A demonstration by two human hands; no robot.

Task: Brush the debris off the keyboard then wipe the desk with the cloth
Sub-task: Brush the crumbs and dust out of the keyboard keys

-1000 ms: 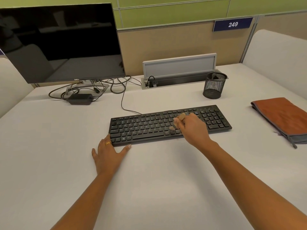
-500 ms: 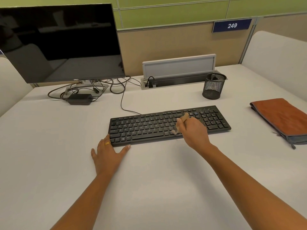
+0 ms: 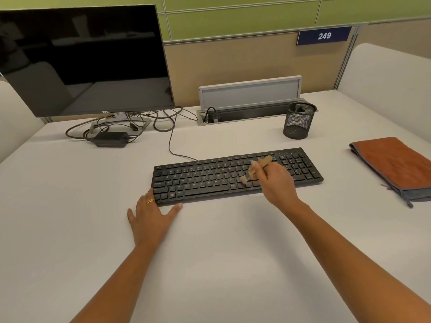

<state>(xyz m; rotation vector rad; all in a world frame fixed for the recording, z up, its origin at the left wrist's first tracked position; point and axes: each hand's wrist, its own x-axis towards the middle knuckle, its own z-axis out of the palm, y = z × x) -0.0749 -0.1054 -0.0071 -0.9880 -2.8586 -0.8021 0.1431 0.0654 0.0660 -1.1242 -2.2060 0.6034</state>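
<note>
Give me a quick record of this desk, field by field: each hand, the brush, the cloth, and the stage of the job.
right hand: grips the brush
brush: bristles down on the keyboard, right of its middle
left hand: flat on the desk, fingers touching the keyboard's near left corner
cloth: orange, folded, lying on the desk's right side, untouched
stage: brushing under way; wiping not yet begun

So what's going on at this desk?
A person is cleaning a keyboard. The right hand holds a small brush, its bristles down on the keys right of the middle. The left hand lies flat on the desk, touching the keyboard's near left corner. The cloth lies folded off to the right, untouched, so the wiping has not yet begun.
</note>
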